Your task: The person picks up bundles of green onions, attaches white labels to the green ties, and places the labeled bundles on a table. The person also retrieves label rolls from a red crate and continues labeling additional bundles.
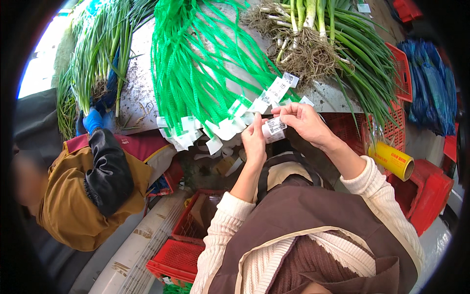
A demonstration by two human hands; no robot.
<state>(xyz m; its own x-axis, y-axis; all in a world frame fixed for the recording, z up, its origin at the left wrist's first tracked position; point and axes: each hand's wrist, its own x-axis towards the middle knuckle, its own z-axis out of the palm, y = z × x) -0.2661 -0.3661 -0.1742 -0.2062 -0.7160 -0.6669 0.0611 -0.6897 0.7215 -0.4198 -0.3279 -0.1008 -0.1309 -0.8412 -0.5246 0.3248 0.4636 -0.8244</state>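
Just past the near edge of a white table, my left hand (254,141) grips a roll of printed white labels (273,131). My right hand (303,121) is at the upper right of the roll, its thumb and fingers pinched near the label at the table edge; what exactly they pinch is hard to tell. Green mesh strips (191,66) lie over the table in front of me, with white labels (227,128) folded around their near ends. More printed labels (279,88) stick near the ends at the right. Behind them lie green onions with muddy roots (312,55).
At the left, a co-worker in blue gloves (93,120) handles green onions (97,47). Red plastic crates (178,257) stand below. A yellow film roll (391,160) sits at the right, near a red stool-like plastic item (429,194). Blue plastic bags (427,88) hang beyond.
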